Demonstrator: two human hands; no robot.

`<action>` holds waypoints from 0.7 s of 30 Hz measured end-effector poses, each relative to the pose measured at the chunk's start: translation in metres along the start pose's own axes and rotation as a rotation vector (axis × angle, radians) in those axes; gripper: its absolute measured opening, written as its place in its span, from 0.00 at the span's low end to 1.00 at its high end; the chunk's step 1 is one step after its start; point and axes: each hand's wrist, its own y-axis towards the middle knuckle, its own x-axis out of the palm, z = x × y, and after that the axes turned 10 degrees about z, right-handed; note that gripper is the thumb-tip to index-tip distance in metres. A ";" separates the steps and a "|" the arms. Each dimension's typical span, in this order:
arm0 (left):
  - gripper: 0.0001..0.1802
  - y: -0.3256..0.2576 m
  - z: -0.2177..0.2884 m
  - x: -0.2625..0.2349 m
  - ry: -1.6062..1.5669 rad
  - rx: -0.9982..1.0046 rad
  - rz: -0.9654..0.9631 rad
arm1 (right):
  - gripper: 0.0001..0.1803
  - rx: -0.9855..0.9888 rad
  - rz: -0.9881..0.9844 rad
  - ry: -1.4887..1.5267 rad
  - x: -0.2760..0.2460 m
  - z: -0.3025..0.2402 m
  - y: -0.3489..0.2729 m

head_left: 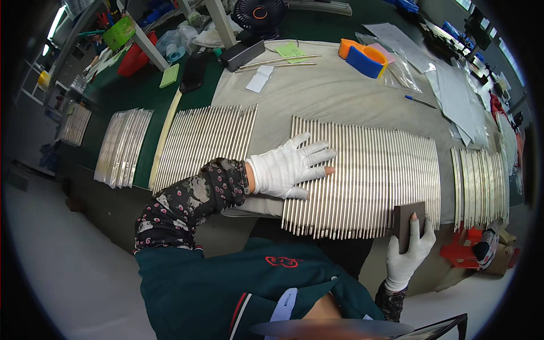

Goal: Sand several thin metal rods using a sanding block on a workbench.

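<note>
Right hand (409, 249): grip closed on a dark sanding block (407, 222), at the near right corner of the metal rod row (368, 181).
Left hand (289, 165): open, flat on rods.
Risk: uneven pressing may roll rods off the desk (340, 96).

A black desk fan (259, 16) stands at the desk's far edge. Nearby lie an orange and blue tape dispenser (364, 58), a green notepad (169, 75), a blue pen (420, 101) and clear plastic bags (405, 68).
</note>
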 end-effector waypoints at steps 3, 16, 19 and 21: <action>0.38 0.003 0.012 0.008 0.004 0.022 -0.026 | 0.36 -0.058 -0.003 0.046 0.010 -0.006 0.009; 0.38 0.029 -0.065 0.016 -0.045 -0.223 0.086 | 0.37 -0.119 -0.194 -0.133 0.053 -0.005 0.032; 0.39 0.025 -0.067 0.028 -0.032 -0.231 0.123 | 0.38 -0.153 -0.294 -0.132 0.040 -0.013 0.043; 0.39 0.025 -0.069 0.031 -0.061 -0.210 0.164 | 0.39 -0.156 -0.346 -0.203 0.035 -0.019 0.048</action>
